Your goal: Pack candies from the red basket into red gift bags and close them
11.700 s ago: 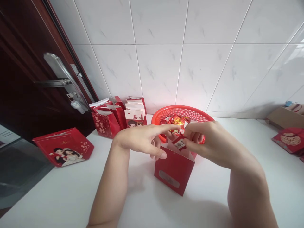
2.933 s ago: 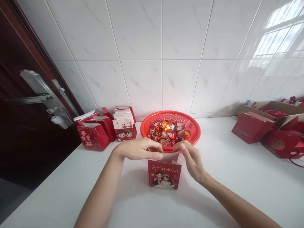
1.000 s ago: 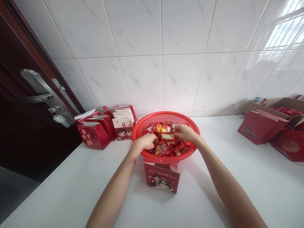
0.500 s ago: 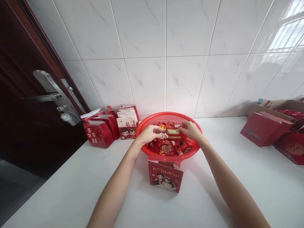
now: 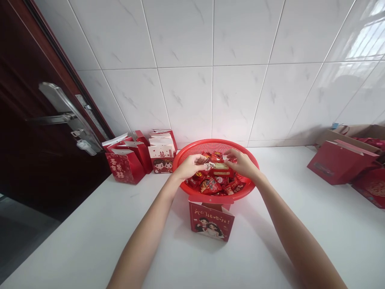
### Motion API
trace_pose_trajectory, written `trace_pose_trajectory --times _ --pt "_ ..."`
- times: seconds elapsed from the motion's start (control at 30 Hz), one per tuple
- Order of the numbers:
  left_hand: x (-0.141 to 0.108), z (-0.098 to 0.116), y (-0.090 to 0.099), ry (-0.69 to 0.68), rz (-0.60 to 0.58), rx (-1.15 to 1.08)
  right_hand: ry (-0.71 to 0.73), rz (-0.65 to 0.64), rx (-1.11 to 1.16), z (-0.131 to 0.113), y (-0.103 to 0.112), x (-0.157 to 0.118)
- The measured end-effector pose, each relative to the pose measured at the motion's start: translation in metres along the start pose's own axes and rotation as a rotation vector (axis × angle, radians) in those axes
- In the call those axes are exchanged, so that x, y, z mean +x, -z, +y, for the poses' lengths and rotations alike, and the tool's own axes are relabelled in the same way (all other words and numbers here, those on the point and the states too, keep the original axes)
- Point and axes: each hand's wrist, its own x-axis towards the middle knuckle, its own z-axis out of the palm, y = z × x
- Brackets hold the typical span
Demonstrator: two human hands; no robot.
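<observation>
My left hand [image 5: 190, 166] is closed over the left part of a red plastic basket [image 5: 252, 186]. Between its thumb and fingers is a small red and white wrapped candy [image 5: 209, 165]. My right hand [image 5: 240, 163] bends down into the basket's right side with its fingers drawn together. A bit of white shows at those fingertips, too small to name. Just below them lies a red packet with a gold window [image 5: 221, 169]. Red wrapped snacks [image 5: 210, 186] fill the basket around both hands. In front of it stands a red gift box [image 5: 212, 220] with a cartoon couple, its top open.
Several red gift boxes [image 5: 126, 166] and a white-and-red group of boxes [image 5: 161, 158] stand at the left by the wall. To the right are a red bag [image 5: 341, 162] and a brown carton [image 5: 359, 131]. A dark door [image 5: 27, 120] with a metal handle borders the white counter [image 5: 144, 237].
My right hand has shifted slightly left, its fingers moving to the upper edge of the gold-windowed packet. The left hand keeps the candy. The whole view has tilted a little.
</observation>
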Motion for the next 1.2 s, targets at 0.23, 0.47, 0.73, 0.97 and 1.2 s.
trace_pose_trajectory --times 0.23,0.47,0.73,0.97,1.2 --pt "0.003 -0.006 0.001 -0.027 0.212 0.059 0.168 0.081 0.064 0.004 0.004 0.0" --pt "0.003 -0.009 0.002 -0.032 0.229 -0.001 0.286 -0.266 -0.018 -0.017 0.01 -0.009" --pt "0.0 -0.007 0.001 -0.034 0.163 0.015 -0.015 -0.508 -0.428 -0.011 0.0 -0.007" --pt "0.001 -0.006 -0.001 -0.054 0.122 -0.004 -0.082 -0.563 -0.496 -0.006 0.003 -0.004" --pt "-0.003 -0.006 0.001 -0.026 0.127 -0.009 -0.006 -0.493 -0.404 -0.005 0.011 -0.002"
